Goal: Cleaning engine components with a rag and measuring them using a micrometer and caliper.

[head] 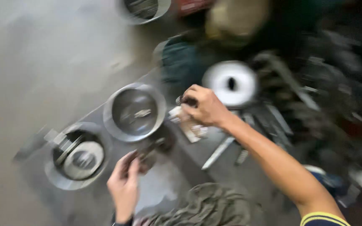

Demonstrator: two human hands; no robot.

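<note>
Nearest, a crumpled olive-grey rag (208, 207) lies at the lower edge of the desk (34, 75), close by, I judge for wiping.

Just above it my left hand (124, 186) is raised over the desk, fingers (130, 165) curled narrow around a small dark metal part (149, 154). The frame is smeared, so I cannot tell what kind of part it is, only that it is pinched at the fingertips and held clear of the surface, likely so it can be turned and looked at.

Left of that hand sits a round metal bowl (78, 155) with a pale ring and other pieces lying in it. Next along is a second steel bowl (134, 111), almost bare, a few small bits at its bottom. The two stand side by side, rims near touching, which keeps loose pieces from rolling off.

My right hand (204, 106) reaches further out, arm stretched across from the right, fingers closed on something small and dark (187, 100); too blurred to name. Under it lies a scrap of paper or packet (189, 127), and flat metal tools (218, 151) lie just beyond the wrist.

Further off, a white disc with a dark centre hole (230, 83) rests among a dark heap of parts. At the far top edge, another metal bowl (144, 9).
</note>
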